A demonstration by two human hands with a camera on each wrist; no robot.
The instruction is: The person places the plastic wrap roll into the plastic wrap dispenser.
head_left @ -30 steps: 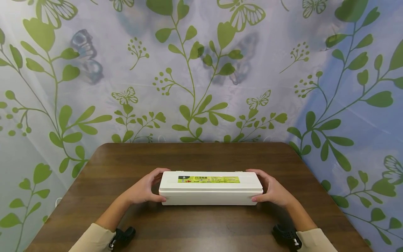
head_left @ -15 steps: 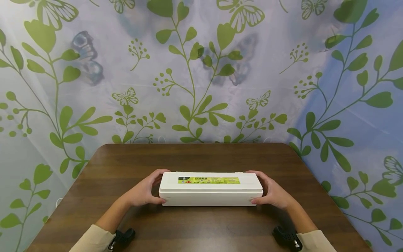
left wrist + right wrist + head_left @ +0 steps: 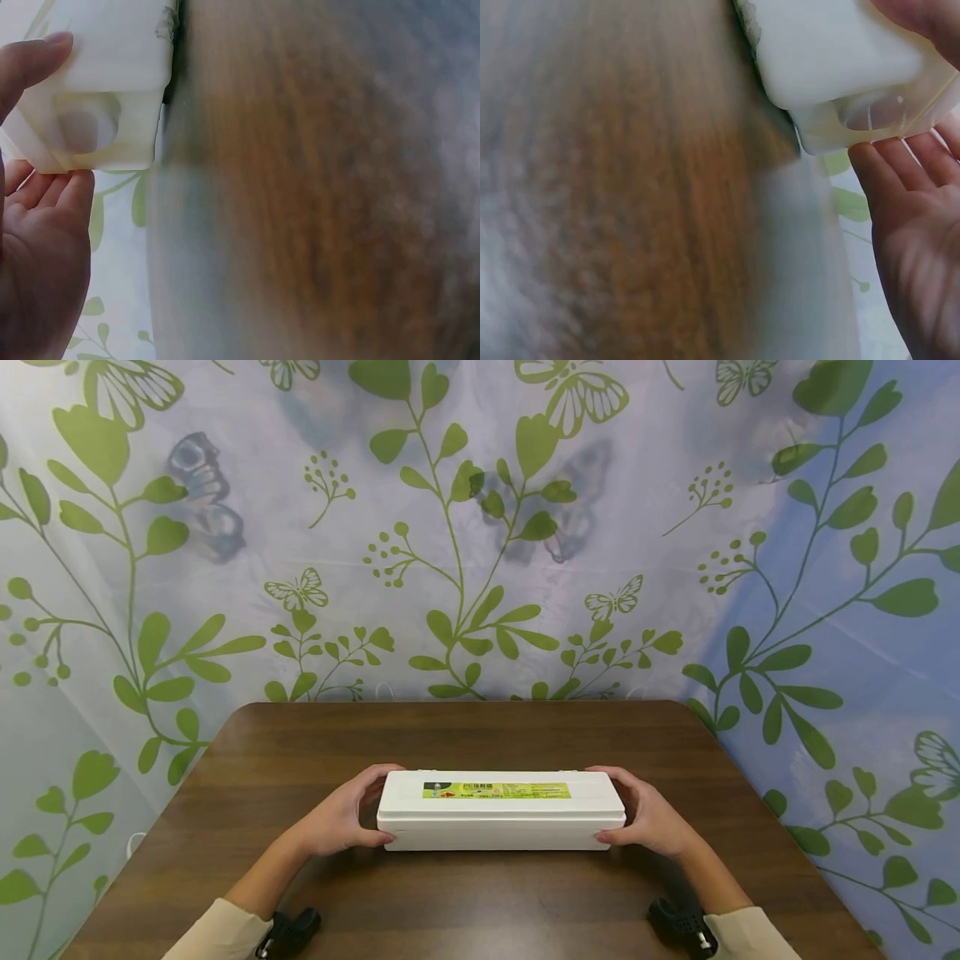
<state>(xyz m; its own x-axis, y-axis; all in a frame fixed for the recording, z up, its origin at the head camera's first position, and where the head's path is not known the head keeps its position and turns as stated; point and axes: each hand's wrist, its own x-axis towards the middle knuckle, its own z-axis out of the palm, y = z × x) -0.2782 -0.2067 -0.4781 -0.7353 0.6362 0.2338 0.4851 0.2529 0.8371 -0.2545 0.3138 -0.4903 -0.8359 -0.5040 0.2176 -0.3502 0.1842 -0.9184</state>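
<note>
A long white cling film box [image 3: 501,835] with a yellow-green label on its lid stands on the brown table, its lid down. My left hand [image 3: 341,814] grips its left end, thumb on the front face and fingers round the back. At the other end, my right hand [image 3: 660,814] holds it the same way. The left wrist view shows a round recess in the end of the box [image 3: 112,60], between thumb and fingers of the left hand [image 3: 45,247]. A similar opening appears in the box end [image 3: 832,60] beside my right hand [image 3: 922,217] in the right wrist view.
The brown wooden table [image 3: 465,735] reaches back to a pale curtain [image 3: 337,535] printed with green leaves and butterflies. Black wrist straps [image 3: 288,933] sit below both hands, near the beige sleeves [image 3: 225,931].
</note>
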